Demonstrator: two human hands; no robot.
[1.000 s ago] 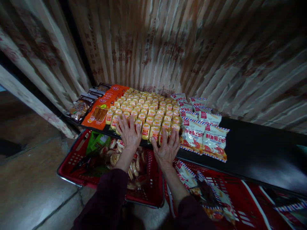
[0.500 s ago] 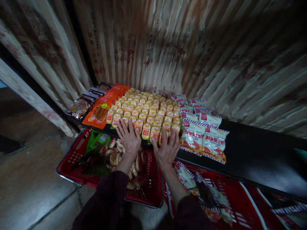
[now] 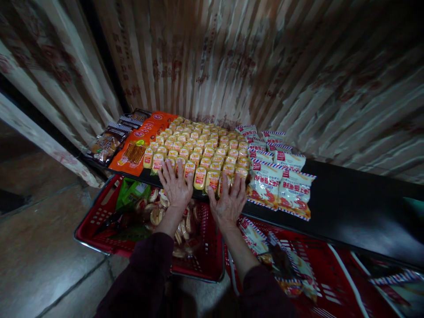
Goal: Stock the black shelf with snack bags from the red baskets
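Note:
Rows of small yellow wrapped snack packs [image 3: 200, 178] with orange and white labels stand close together on a black shelf [image 3: 344, 198]. My left hand [image 3: 177, 187] lies with spread fingers against the front row, left of its middle. Against the same row, farther right, rests my right hand [image 3: 227, 201], fingers spread and thumb apart. Neither hand is wrapped round a pack. My fingers cover parts of the front packs. Beside the right hand lie white snack bags [image 3: 265, 181] with striped edges and red lettering.
Left on the shelf are an orange bag [image 3: 132, 150] and dark brown bags [image 3: 107, 143]. Below stands a red basket [image 3: 212, 247] holding round wrapped snacks [image 3: 182, 227] and a green bag [image 3: 132, 192]. Another red basket [image 3: 311, 260] holds more white bags. A pleated curtain [image 3: 198, 57] hangs behind.
The whole view has shifted slightly, so the shelf appears a little higher and to the left. Both hands keep nearly the same place against the front packs.

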